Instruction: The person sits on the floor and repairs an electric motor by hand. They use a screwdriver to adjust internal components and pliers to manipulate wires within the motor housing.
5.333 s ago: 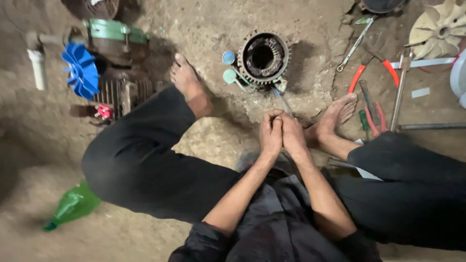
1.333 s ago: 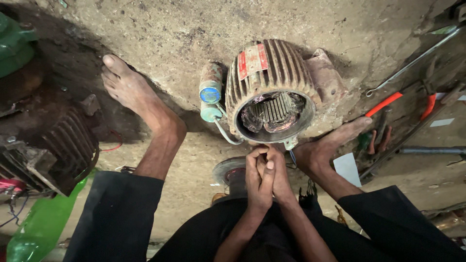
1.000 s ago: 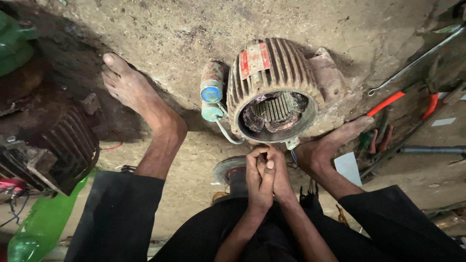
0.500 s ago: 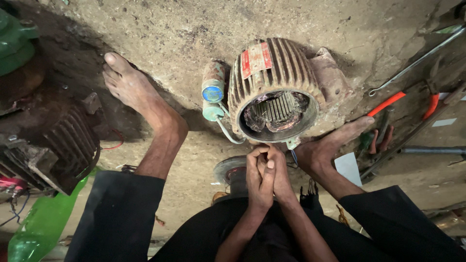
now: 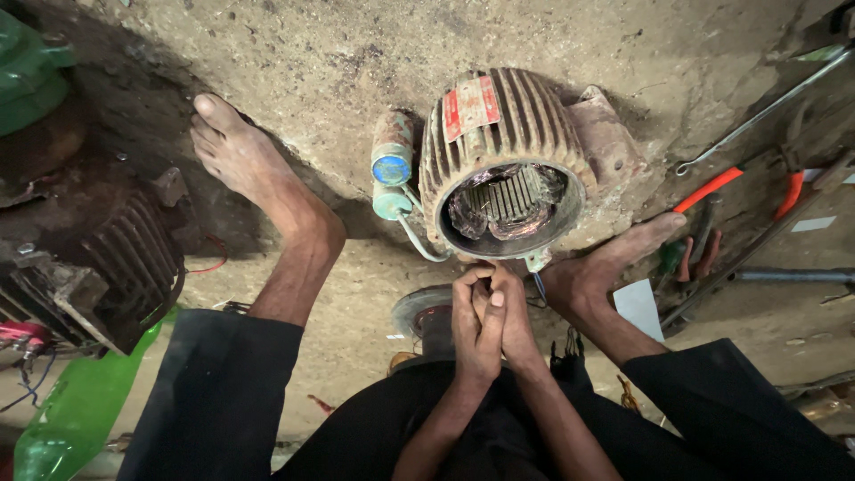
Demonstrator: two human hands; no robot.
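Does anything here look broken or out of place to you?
Yes. The ribbed electric motor lies on the dirt floor with its end open, the copper windings bare. Its casing is rusty and grimy. The hands, left hand and right hand, are pressed together at its open rim. Tools lie scattered to the right.

The ribbed grey motor housing (image 5: 517,151) lies on its side on the dirt floor just beyond my hands, its open end facing me. Inside I see copper windings (image 5: 506,203) and slotted stator. A red-and-white plate sits on top.
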